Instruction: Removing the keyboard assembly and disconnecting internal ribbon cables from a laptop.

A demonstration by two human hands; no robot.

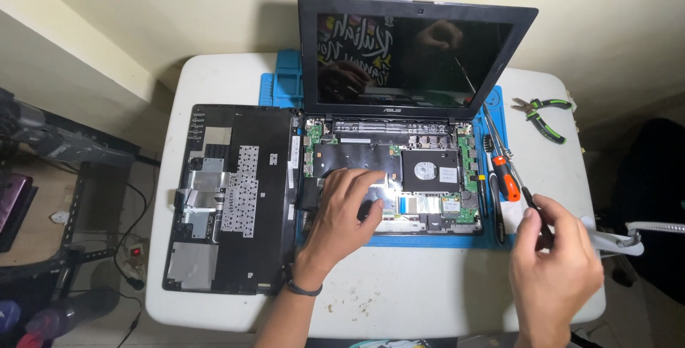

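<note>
Left hand (pixel 347 209): lying palm down on the opened laptop base (pixel 389 177), its fingers spread flat over the dark shielding and touching the lower middle of the boards; the grip is apart, closing on nothing.
Right hand (pixel 553 262): hovering over the near right edge of the counter (pixel 399 291), its grip clamping on a thin black screwdriver (pixel 531 202) whose shaft is pointing up and away towards the screen.
Laptop base: sitting on a blue mat (pixel 499 116), directly under the left grip and well left of the right grip; its screen (pixel 414 52) is standing upright beyond it.
Keyboard cover (pixel 228 198): lying face down just left of the left grip, touching the base's edge.
Orange-handled screwdriver (pixel 505 177): resting on the mat just beyond the right grip.
Pliers (pixel 542 116): lying with green-black handles far beyond the right grip.
</note>
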